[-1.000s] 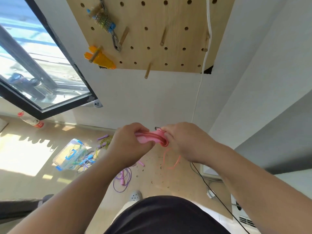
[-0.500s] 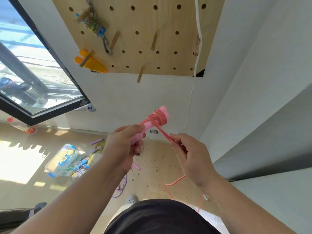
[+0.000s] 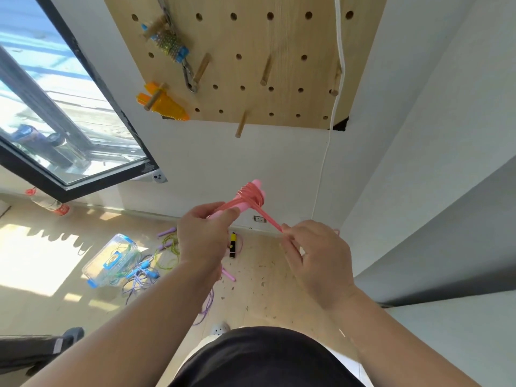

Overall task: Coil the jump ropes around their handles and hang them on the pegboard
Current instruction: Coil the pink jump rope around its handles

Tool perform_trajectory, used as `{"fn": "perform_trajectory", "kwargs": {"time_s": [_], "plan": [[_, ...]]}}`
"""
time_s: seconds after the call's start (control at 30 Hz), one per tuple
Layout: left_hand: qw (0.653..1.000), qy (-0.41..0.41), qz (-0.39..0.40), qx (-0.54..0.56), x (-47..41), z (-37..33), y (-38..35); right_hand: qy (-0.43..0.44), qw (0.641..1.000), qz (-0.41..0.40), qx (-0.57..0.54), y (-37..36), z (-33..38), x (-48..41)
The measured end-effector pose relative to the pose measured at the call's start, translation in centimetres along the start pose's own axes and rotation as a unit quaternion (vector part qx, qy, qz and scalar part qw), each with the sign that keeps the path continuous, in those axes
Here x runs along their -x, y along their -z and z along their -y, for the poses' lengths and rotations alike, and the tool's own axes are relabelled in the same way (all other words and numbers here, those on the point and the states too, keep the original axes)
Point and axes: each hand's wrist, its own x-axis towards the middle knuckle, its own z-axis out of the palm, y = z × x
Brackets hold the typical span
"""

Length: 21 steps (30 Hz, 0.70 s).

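My left hand [image 3: 205, 236] grips the pink jump rope handles [image 3: 245, 203], which point up and to the right. Pink rope [image 3: 251, 192] is coiled in a bundle near the handles' top end. A taut length of that rope [image 3: 269, 220] runs down to my right hand [image 3: 318, 255], which pinches it between thumb and fingers. Above on the wall hangs the wooden pegboard [image 3: 282, 37] with several pegs, one bare peg [image 3: 240, 124] at its lower edge. An orange coiled rope [image 3: 164, 103] and a blue-handled rope with a chain [image 3: 170, 46] hang on the board's left side.
On the floor lie a clear plastic box with blue latches [image 3: 110, 259], loose ropes in blue, green and purple [image 3: 150, 270], and a yellow-black handle [image 3: 232, 243]. A white cord [image 3: 325, 152] runs down the wall. A window [image 3: 47, 107] is at left, a grey wall corner at right.
The hands moved apart: the handles were raised and tilted upward, and my right hand drew a strand of rope down to the right, leaving the coil at the handles' top.
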Motion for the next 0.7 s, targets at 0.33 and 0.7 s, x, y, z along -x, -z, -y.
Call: {"fn": "perform_trajectory", "kwargs": {"time_s": [0.33,0.7], "plan": [[0.965,0.159,0.15,0.146,1.7,-3.5,-0.1,-0.141,0.96,0.22,-0.106,0.4,1.7,-2.1],[0.899,0.109,0.41,-0.105,0.7,-4.3,3.1,0.001,0.889,0.397,-0.228,3.4,-4.0,-5.2]]}}
